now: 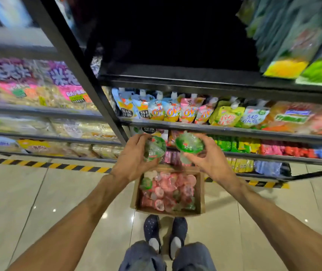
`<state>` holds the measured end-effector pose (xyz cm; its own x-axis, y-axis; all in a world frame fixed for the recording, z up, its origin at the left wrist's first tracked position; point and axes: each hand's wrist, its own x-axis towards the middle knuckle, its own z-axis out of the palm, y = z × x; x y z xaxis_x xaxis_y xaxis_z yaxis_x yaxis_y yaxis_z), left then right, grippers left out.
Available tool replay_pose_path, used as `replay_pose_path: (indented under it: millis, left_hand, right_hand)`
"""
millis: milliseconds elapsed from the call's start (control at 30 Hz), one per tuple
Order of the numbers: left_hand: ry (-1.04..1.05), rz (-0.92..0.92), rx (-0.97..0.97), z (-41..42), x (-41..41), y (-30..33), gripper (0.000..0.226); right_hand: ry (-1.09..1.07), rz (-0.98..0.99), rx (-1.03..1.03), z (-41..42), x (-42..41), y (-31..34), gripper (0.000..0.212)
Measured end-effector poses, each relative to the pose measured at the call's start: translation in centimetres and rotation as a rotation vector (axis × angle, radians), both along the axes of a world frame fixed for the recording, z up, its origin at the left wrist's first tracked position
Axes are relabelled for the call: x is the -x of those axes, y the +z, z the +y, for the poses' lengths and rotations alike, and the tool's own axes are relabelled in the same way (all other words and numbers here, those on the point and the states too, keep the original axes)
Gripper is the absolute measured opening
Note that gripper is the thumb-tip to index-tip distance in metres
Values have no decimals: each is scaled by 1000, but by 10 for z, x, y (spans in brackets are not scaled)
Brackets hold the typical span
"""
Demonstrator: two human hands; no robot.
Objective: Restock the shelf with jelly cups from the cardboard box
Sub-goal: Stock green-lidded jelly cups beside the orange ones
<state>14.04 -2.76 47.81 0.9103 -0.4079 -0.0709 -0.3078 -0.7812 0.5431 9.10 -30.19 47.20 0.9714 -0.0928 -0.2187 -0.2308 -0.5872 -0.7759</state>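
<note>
Holding two green jelly cups above the cardboard box (168, 190): left hand (132, 159) grips one cup (154, 148), right hand (209, 157) grips the other (189, 144). Box sits on the floor below the shelf (224, 131), mostly pink cups inside. Step: carrying to shelf. Next likely calls for finding an open slot.

The blue, yellow and pink soft drink pouches with white caps (173, 111) on the shelf show "0", but the other words are too blurry to read.
</note>
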Motion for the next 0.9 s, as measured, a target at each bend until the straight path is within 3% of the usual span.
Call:
replay_pose_path:
  millis: [300,567,733,900]
  left_hand:
    - [-106,-239,48,-22,-12,151,75]
    - [-211,-446,142,-45,-21,259,70]
    - [-220,-517,229,-66,-26,314,66]
    - [-256,-583,295,-86,-28,353,69]
  right_hand:
    - [43,-187,61,-40,0,148,76]
    - [40,-354,35,-78,-3,257,84]
    - [48,-447,-25,-93,4,315,58]
    - [41,-532,-40,-108,1,353,53]
